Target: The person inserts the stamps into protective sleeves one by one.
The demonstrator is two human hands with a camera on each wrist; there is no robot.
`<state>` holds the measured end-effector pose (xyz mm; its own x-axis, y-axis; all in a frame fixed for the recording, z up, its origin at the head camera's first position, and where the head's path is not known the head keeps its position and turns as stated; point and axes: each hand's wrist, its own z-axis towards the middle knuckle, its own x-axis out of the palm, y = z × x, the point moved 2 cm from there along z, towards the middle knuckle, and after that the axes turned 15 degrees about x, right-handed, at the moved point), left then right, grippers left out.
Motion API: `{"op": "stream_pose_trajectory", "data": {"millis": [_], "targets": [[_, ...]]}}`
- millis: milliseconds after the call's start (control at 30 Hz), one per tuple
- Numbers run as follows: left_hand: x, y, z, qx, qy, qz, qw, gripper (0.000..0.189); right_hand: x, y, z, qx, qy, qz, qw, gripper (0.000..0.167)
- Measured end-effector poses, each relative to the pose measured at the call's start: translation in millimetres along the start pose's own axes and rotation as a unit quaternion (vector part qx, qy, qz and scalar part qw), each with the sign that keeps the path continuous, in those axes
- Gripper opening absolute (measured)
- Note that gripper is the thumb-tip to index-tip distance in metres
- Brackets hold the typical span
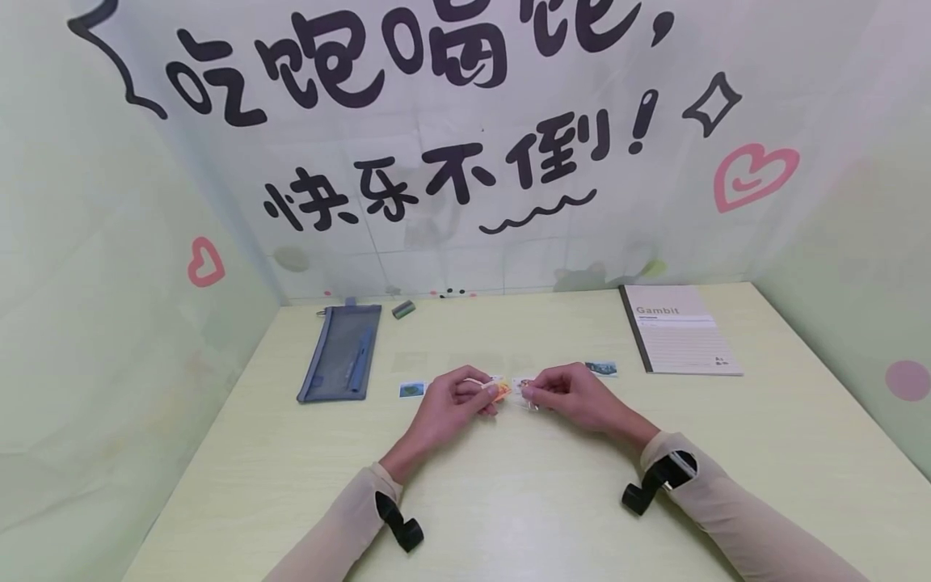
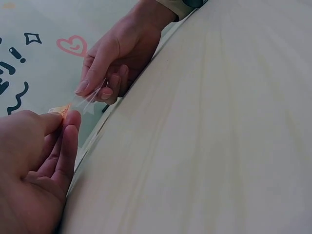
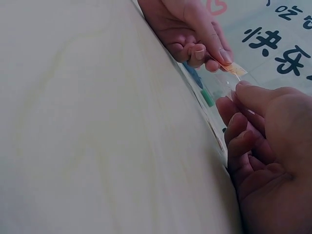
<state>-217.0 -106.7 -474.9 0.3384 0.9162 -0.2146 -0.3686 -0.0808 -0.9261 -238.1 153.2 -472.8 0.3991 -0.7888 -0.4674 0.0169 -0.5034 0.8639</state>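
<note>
Near the middle of the table, my left hand (image 1: pixel 460 396) pinches a small orange stamp-like paper piece (image 1: pixel 503 391) between thumb and fingertips. Facing it, my right hand (image 1: pixel 575 394) pinches a small clear plastic sleeve (image 2: pixel 89 101), which stretches toward the orange piece and overlaps it in the wrist views. By the right fingertips a small white printed piece (image 1: pixel 518 383) shows, partly covered by the hand. A blue-green picture stamp (image 1: pixel 411 390) lies left of the left hand, and another picture stamp (image 1: pixel 600 369) lies behind the right one.
A blue mesh zip pouch (image 1: pixel 336 356) with a blue pen inside lies at the left. Behind it sits a small grey-green block (image 1: pixel 403 309). A Gambit notebook (image 1: pixel 684 335) lies back right. Faint clear sleeves (image 1: pixel 410 361) lie flat beyond the hands, before a lettered curtain (image 1: pixel 436 259).
</note>
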Motion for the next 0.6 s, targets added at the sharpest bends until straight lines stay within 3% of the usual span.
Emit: {"op": "stream_pose_trajectory", "data": {"millis": [600], "targets": [[1.3, 2.4, 0.4, -0.014, 0.022, 0.020, 0.9995, 0.024, 1.8, 1.3, -0.5, 0.008, -0.007, 0.009, 0.9999, 0.019]]}}
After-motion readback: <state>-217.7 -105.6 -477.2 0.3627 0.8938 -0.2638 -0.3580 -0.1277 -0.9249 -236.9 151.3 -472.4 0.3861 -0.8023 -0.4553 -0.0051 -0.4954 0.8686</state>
